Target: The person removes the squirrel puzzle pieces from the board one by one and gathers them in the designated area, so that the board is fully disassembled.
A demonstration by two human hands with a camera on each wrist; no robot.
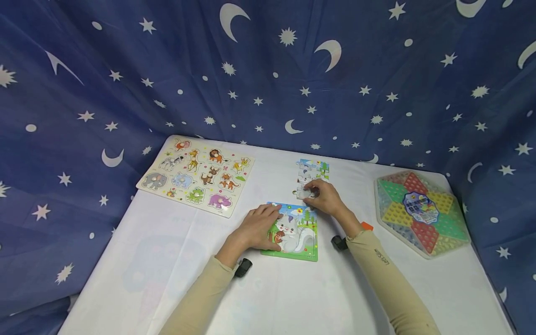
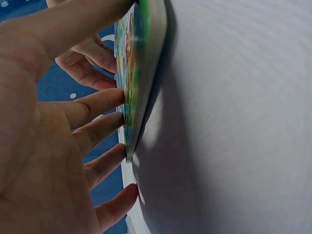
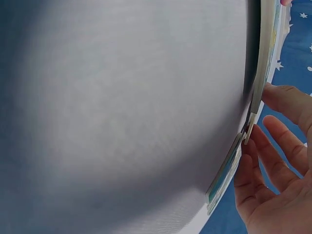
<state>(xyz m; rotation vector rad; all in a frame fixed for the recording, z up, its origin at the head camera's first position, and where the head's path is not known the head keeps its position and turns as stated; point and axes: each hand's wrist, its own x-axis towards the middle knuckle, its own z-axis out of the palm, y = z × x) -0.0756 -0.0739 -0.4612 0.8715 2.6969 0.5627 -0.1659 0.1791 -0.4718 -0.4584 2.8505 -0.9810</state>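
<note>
While a person leans both arms in over a white-covered table [image 1: 289,298], the left hand [image 1: 261,228] rests on the left side of a square squirrel picture puzzle [image 1: 295,235], its fingers spread and fairly straight, the thumb near the lower edge. This puzzle lies flat near the middle of the table. Just beyond its top edge, the right hand [image 1: 328,200] bends its thumb and fingers round a small grey-and-white puzzle piece [image 1: 304,192], pinching it at the near end of a group of puzzle pieces [image 1: 307,174] that carry similar artwork. To the left, well apart, lies a pale board of animal shapes [image 1: 197,174]; to the right sits a hexagonal box [image 1: 423,214] with red, green and yellow sections. Behind everything hangs a dark blue curtain [image 1: 259,56] printed with white moons and stars.
</note>
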